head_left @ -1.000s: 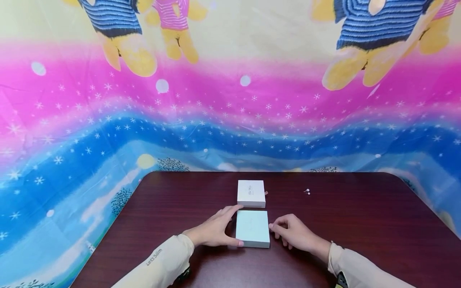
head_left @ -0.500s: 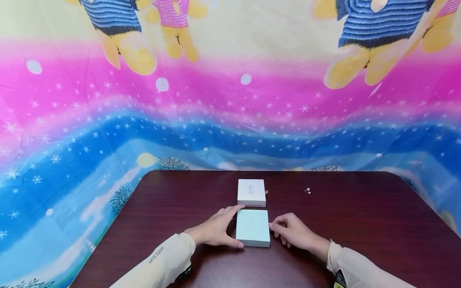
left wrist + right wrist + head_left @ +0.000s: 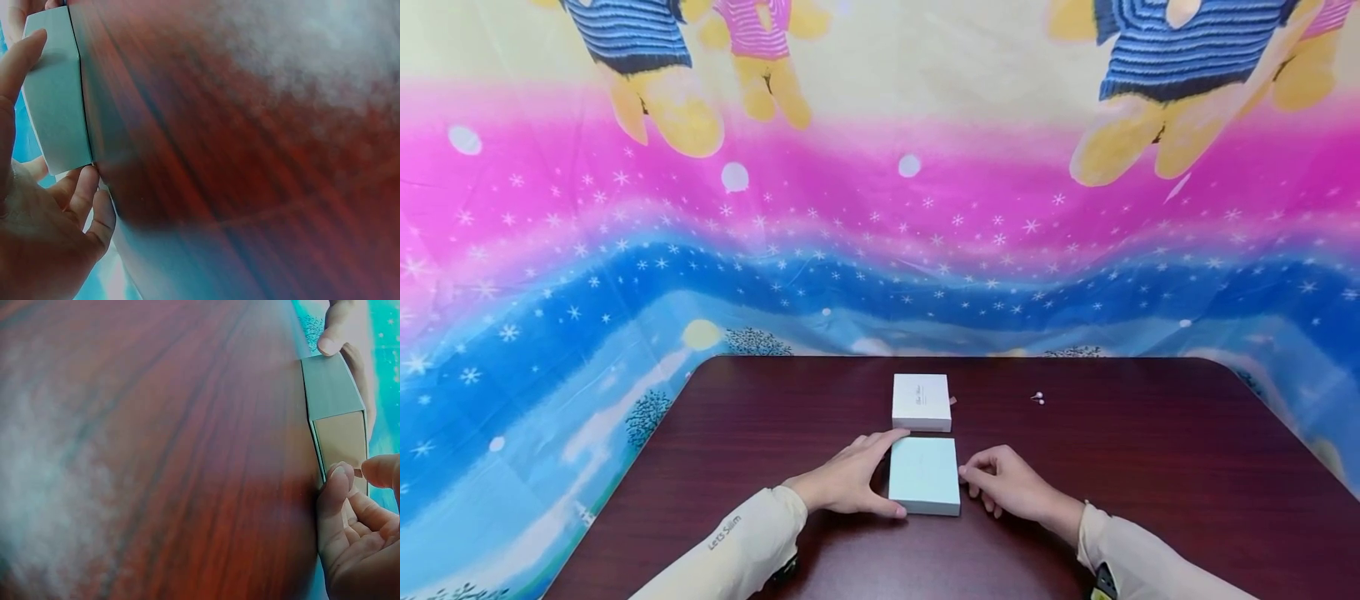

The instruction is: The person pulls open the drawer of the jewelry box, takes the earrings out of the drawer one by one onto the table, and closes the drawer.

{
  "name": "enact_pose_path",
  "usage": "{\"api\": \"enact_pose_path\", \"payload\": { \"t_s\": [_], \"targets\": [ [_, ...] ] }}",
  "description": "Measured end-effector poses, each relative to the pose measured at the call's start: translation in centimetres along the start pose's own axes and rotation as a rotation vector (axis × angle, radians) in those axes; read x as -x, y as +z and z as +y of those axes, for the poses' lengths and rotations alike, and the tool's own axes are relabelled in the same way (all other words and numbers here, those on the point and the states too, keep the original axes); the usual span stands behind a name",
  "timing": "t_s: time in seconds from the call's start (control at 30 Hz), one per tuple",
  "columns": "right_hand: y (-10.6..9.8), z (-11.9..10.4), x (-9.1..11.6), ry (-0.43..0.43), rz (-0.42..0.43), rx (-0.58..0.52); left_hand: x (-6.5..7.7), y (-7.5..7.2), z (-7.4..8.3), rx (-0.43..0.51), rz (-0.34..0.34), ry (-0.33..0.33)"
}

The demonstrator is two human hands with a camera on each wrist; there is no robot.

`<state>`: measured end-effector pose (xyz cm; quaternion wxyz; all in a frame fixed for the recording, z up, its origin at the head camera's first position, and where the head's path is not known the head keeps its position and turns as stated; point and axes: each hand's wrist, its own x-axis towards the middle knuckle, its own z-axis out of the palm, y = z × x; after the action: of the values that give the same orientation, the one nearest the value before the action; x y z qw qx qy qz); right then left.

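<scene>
- L hand: spread wide, thumb on the near edge, index by the far L corner; we've got the mint-green box held btwn them.
- R hand: fingers curled, thumb + fingertip close together at the box's R end; we look to be pinching a small pull tab, tho fingers hide most of it.
- Step, our guess: box braced L, drawer abt to be drawn R. Next calls for a firm L hold + a straight, gentle pull.
- Box: flat, squarish, plain pale top, tan end face inside a green sleeve; looks closed. Lies on the desk, btwn our hands.
- Beyond: white box w/ dark script, just behind; pearl-like studs off to the R, well apart.
- Back: printed cloth.
</scene>
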<state>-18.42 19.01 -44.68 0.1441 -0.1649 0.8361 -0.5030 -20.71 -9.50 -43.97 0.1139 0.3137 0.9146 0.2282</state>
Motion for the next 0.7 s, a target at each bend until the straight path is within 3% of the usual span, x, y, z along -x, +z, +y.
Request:
{"api": "enact_pose_path", "payload": {
  "t_s": [0.7],
  "targets": [
    [0.06, 0.16, -0.28, 0.016, -0.002, -0.045, -0.65, -0.01, 0.25, -0.036, -0.016, 0.003]
  ]
}}
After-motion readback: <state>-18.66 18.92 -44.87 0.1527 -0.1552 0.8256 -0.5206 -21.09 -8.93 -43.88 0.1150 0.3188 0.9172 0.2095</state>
